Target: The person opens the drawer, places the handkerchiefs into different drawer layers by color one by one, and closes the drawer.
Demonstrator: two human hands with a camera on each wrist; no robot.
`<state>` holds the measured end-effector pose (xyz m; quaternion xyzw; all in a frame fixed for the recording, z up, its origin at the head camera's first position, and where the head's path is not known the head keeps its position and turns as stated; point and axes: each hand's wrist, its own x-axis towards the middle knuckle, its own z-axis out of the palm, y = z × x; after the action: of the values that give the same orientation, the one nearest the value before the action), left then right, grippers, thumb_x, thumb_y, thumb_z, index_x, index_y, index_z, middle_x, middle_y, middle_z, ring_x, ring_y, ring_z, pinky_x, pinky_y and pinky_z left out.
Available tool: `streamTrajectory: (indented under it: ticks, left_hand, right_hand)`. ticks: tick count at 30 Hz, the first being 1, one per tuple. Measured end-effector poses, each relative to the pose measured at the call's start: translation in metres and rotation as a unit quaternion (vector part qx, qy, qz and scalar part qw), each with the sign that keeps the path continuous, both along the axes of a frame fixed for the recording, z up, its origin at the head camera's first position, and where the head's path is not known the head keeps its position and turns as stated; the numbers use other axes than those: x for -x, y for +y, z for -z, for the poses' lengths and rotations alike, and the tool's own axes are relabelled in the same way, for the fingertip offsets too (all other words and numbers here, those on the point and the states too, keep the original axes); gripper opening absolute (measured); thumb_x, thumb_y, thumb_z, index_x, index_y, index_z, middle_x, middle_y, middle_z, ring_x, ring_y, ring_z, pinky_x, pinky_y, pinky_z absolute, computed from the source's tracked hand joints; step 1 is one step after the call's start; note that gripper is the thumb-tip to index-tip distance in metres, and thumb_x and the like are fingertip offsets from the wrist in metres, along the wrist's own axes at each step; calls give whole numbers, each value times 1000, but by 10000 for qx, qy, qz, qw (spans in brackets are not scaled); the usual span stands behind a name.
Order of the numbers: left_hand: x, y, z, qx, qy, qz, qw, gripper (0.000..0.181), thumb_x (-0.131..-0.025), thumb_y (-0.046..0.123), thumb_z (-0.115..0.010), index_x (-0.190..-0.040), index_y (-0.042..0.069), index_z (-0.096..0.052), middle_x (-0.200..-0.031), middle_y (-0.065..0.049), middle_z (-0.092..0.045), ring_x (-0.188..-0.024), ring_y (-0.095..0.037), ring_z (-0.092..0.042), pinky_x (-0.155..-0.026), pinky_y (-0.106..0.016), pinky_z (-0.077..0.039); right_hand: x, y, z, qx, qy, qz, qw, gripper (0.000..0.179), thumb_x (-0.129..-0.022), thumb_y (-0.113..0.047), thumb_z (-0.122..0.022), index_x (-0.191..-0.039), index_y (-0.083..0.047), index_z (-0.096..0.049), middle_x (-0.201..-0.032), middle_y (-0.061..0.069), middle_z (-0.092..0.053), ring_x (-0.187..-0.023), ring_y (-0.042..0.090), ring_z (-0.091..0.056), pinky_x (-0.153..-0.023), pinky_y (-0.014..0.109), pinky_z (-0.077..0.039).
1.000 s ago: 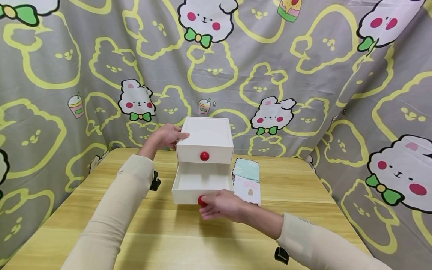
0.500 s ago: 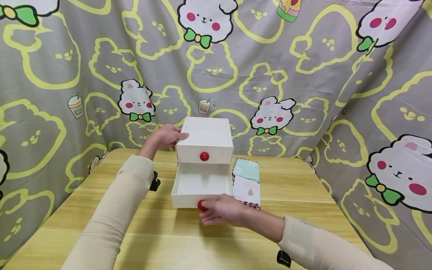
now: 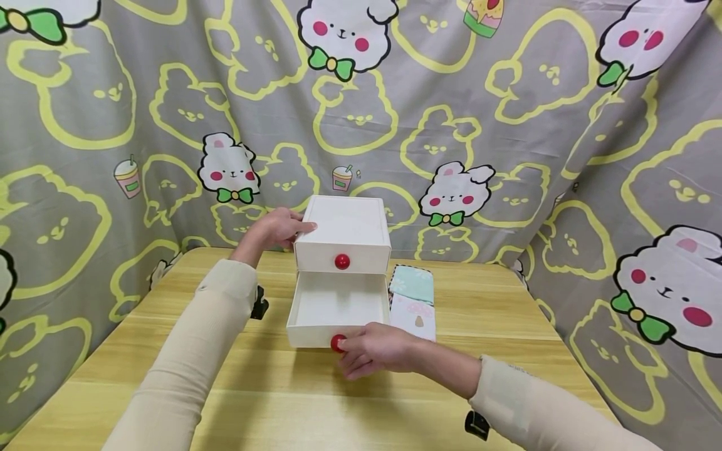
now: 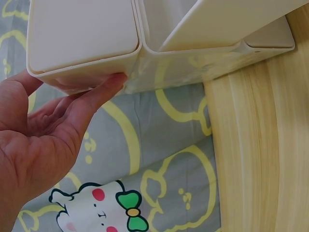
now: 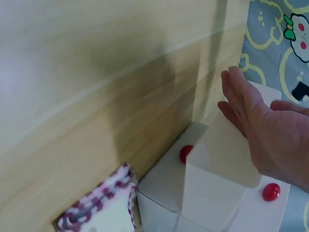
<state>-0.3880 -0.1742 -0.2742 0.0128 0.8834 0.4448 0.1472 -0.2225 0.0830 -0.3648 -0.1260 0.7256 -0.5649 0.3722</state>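
Note:
A white drawer unit with red knobs stands on the table, its middle drawer pulled out with nothing inside. My left hand grips the unit's upper left edge, thumb on top and fingers along the side. At the front of the pulled-out drawer, my right hand holds its red knob at the fingertips. That knob is hidden behind the right hand in the right wrist view, where the top knob and bottom knob show on closed drawers.
Right of the unit lie a light blue folded cloth and a white printed cloth with a checked edge. The wooden table meets a patterned grey curtain behind. Black camera mounts hang at both sleeves.
The middle drawer has come slightly further out toward me along with my right hand. Since half a second ago, that hand has shifted slightly right; the left has stayed put.

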Motion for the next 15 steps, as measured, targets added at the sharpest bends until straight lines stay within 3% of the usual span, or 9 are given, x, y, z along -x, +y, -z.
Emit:
streamTrajectory:
  ticks: [4,8,15]
  left_hand:
    - [-2,0,0,27,55,6,10000,59,-105,34,-57,-153,3,-42,-132,-18,-58,-110,-30,-61,-104,-47,-51]
    - [-3,0,-1,57,82,24,9999,59,-105,34,-57,-153,3,-43,-132,-18,-58,-110,-29,-61,-101,-45,-52]
    - [-1,0,-1,32,51,37,10000,61,-105,34,-57,-154,2,-42,-132,-19,-57,-110,-30,-60,-104,-47,-51]
  right_hand:
    - [6,9,-13,-410,150,-397,9983,43,-104,-22,-56,-129,12,-59,-117,26,-70,-111,41,-68,-92,46,-58]
    - [14,20,-28,-702,333,-690,9946,40,-103,-25,-56,-125,8,-65,-115,24,-71,-104,35,-71,-91,45,-58]
    - [30,37,-51,-592,561,-578,9950,37,-104,-23,-55,-118,9,-68,-100,20,-75,-89,27,-74,-86,43,-60]
